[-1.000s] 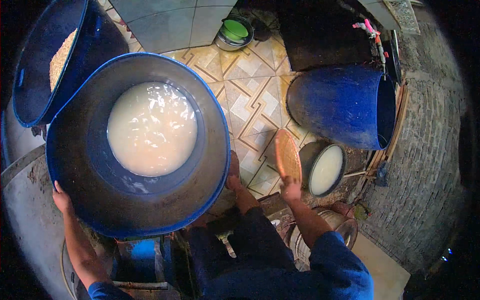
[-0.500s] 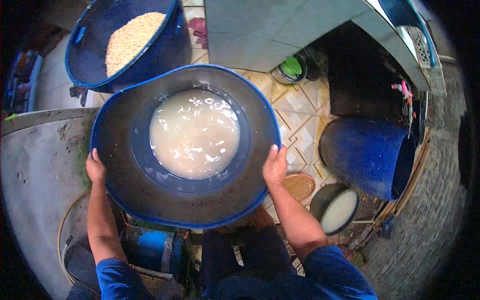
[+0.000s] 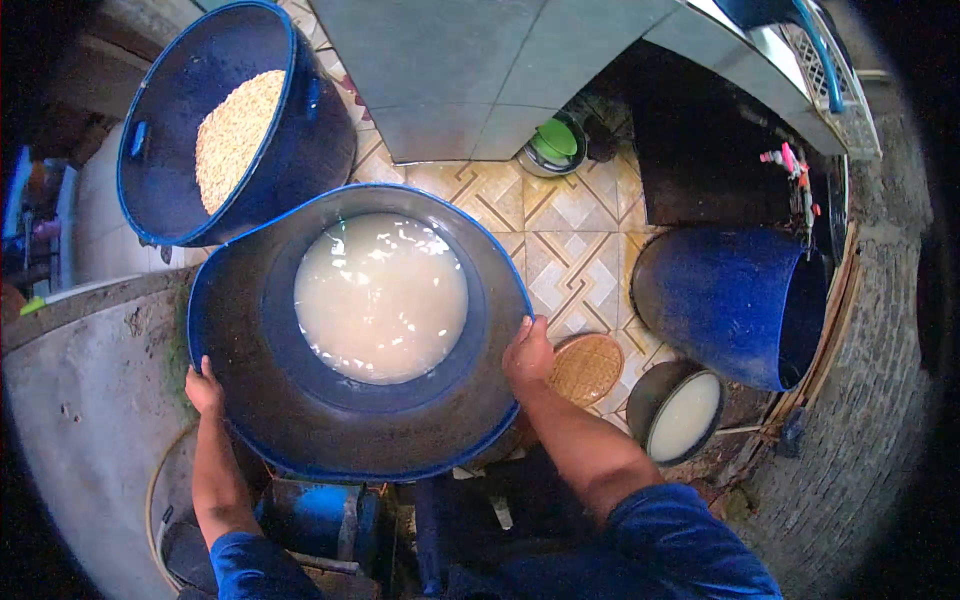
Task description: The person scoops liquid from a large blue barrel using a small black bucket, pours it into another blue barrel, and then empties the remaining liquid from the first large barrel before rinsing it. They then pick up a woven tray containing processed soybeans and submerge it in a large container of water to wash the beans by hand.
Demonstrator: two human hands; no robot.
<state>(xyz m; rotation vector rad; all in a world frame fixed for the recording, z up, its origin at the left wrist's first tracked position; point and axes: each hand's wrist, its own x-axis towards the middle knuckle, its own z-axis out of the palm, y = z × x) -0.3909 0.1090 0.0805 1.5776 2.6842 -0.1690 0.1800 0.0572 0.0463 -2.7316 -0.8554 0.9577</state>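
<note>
A large blue plastic drum (image 3: 350,428) with a wide open mouth, its rim squeezed into an oval, stands right in front of me. Cloudy whitish liquid (image 3: 380,300) lies inside it, with bright glints on the surface. My left hand (image 3: 205,388) grips the rim on the left side, thumb on top. On the right side my right hand (image 3: 528,352) is closed round the rim, its forearm reaching up from the lower right. The undersides of both grips are hidden by the rim.
Another blue drum (image 3: 330,130) at the far left holds pale grains (image 3: 238,138). A blue barrel (image 3: 715,300) lies on its side at right, near a pink-handled tap (image 3: 785,158). A pot of whitish liquid (image 3: 685,418), a woven tray (image 3: 587,368) and a green bowl (image 3: 556,140) sit on the tiled floor (image 3: 575,270).
The drum's rim appears lower in view and the liquid has shifted toward its far side. Both hands have moved down in the picture with the rim, keeping their hold.
</note>
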